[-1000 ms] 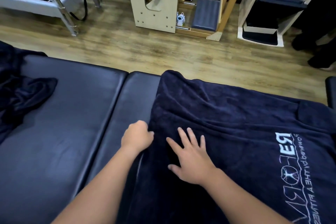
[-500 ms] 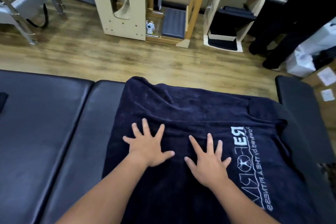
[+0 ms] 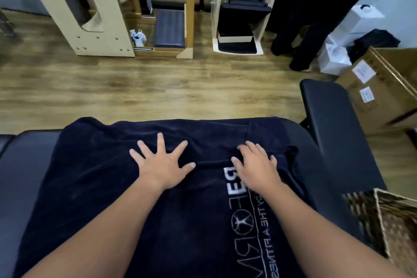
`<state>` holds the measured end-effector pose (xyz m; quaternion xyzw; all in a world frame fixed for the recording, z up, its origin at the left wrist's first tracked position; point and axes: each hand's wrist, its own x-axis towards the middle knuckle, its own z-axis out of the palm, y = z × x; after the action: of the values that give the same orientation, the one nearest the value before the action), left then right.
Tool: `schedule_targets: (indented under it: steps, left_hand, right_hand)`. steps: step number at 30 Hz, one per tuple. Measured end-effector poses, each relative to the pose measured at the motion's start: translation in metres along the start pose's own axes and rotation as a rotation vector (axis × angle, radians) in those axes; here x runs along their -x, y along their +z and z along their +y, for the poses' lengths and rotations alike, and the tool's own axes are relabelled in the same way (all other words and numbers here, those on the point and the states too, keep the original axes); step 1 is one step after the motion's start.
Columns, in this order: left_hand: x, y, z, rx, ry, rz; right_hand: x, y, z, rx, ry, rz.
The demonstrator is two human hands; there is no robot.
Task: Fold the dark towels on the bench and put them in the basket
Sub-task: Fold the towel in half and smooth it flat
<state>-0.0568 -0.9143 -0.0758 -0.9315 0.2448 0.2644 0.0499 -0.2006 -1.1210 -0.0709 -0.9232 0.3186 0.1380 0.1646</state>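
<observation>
A dark navy towel (image 3: pixel 94 178) with white lettering lies spread across the black padded bench (image 3: pixel 29 149). My left hand (image 3: pixel 162 162) presses flat on the towel's middle, fingers splayed. My right hand (image 3: pixel 257 165) lies on the towel just right of it, over the top of the lettering, its fingers slightly bent on a crease. A woven wicker basket (image 3: pixel 388 225) stands at the bench's right end, low right in view.
Another black padded section (image 3: pixel 334 124) juts out to the right. Cardboard boxes (image 3: pixel 381 90) and white boxes (image 3: pixel 334 58) stand at the far right. A person's dark-clothed legs (image 3: pixel 309 36) are on the wooden floor beyond. Wooden equipment (image 3: pixel 94 13) lines the back.
Both hands have slid rightward across the towel, my right hand now reaching the lettering's top. My left hand went from curled at the towel's left edge to flat and splayed. The view shifted right.
</observation>
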Motion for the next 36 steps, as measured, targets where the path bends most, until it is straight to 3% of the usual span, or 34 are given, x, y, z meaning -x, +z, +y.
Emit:
schedule_targets:
  steps: [4, 8, 11, 14, 17, 20, 24, 25, 27, 29, 32, 36]
  left_hand:
    - [-0.032, -0.018, 0.022, 0.058, 0.09, 0.223]
    - [-0.066, -0.035, 0.025, 0.141, 0.065, 0.197]
    - [-0.076, -0.047, 0.022, 0.073, 0.019, 0.207]
    - [-0.081, -0.055, 0.02, 0.053, 0.012, 0.212]
    - [-0.084, -0.067, 0.016, 0.151, -0.041, 0.089]
    - [-0.087, -0.072, 0.013, 0.167, -0.06, 0.059]
    - [-0.094, -0.065, 0.01, 0.456, -0.061, 0.251]
    - [-0.094, -0.065, 0.01, 0.545, -0.033, 0.273]
    - [-0.085, -0.066, 0.016, 0.589, 0.077, 0.169]
    - [-0.073, -0.066, 0.026, 0.367, 0.202, 0.066]
    - [-0.05, -0.05, 0.049, -0.067, 0.299, 0.08]
    - [-0.022, -0.018, 0.079, -0.122, 0.255, -0.108]
  right_hand:
    - [-0.039, -0.011, 0.022, -0.017, 0.083, -0.003]
    - [-0.057, -0.021, 0.033, 0.156, 0.128, 0.236]
    - [-0.072, -0.031, 0.041, 0.186, 0.072, 0.298]
    - [-0.09, -0.049, 0.051, -0.071, 0.08, 0.418]
    - [-0.105, -0.067, 0.059, -0.272, 0.168, 0.548]
    - [-0.114, -0.071, 0.055, -0.118, 0.204, 0.436]
    - [-0.114, -0.058, 0.044, 0.119, 0.268, 0.299]
    - [-0.112, -0.055, 0.043, 0.136, 0.224, 0.334]
    - [-0.106, -0.047, 0.04, 0.201, 0.04, 0.361]
    - [-0.102, -0.035, 0.038, 0.221, -0.074, 0.248]
    - [-0.102, -0.027, 0.042, 0.07, 0.135, 0.018]
    - [-0.093, -0.027, 0.048, 0.035, 0.255, -0.044]
